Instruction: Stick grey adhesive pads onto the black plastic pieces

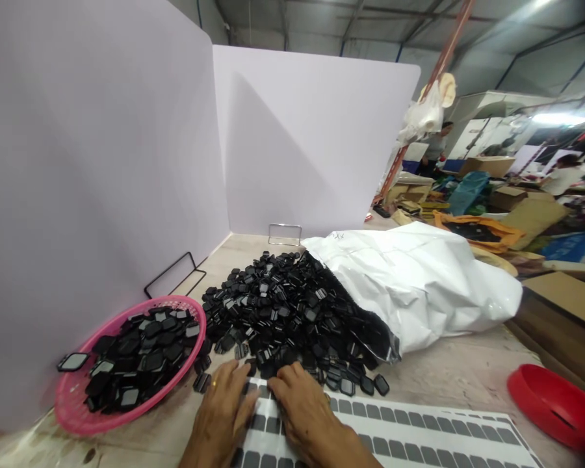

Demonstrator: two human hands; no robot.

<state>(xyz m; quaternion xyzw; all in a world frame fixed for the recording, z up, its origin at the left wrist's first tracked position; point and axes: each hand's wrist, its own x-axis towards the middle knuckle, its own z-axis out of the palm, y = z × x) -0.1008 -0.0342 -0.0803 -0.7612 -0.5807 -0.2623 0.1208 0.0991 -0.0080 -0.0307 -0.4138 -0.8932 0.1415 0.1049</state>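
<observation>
Both hands are at the near edge of a heap of small black plastic pieces (273, 305) with rounded corners, some showing grey faces. Under them lies a white sheet of dark grey rounded-square stickers (394, 416), in rows. My left hand (227, 406), with a ring on one finger, rests over the sheet's left end, fingers stretched toward the heap and thumb apart. Close beside it, my right hand (302, 403) bends over the sheet's top edge with its fingers together. Its thumb and whatever is under the fingertips are hidden.
A pink basket (195, 351) of black pieces stands left, one piece on its rim. A white bag (429, 286) opens onto the heap. At right are a red scoop-like dish (556, 406) and a cardboard box (565, 305). White panels (312, 143) stand behind; people are farther back.
</observation>
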